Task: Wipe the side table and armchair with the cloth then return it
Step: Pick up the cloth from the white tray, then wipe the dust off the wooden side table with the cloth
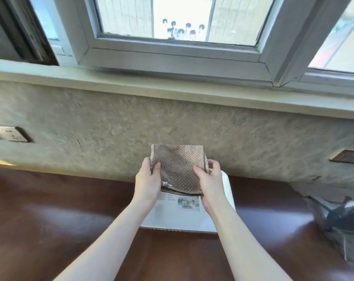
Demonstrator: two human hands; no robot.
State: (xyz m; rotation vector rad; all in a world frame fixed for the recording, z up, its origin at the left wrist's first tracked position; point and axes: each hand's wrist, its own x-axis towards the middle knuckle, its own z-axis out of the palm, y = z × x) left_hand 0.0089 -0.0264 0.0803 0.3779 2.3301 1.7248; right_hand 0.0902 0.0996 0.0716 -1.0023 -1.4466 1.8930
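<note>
Both hands up front, gripping the cloth between them: left hand pinching its left edge, thumb on top, right hand clamped on its right edge the same way. Cloth folded into a neat square, brownish with a dotted weave, held up off the surface and not pressed on anything.

Directly under the cloth, a white box-like thing with a printed paper on its lid, sitting on the dark reddish-brown worktop. Off to the right of the cloth, a grey bag at the worktop's edge.

Behind the cloth, a mottled beige wall with a socket far left, then the window sill and window above.

As for progress: honestly can't tell. No armchair or side table anywhere in view, no wiping happening. Folded cloth hovering right above that box looks like either the pick-up at the very start or the put-back at the very end. No way to call which from this alone.
</note>
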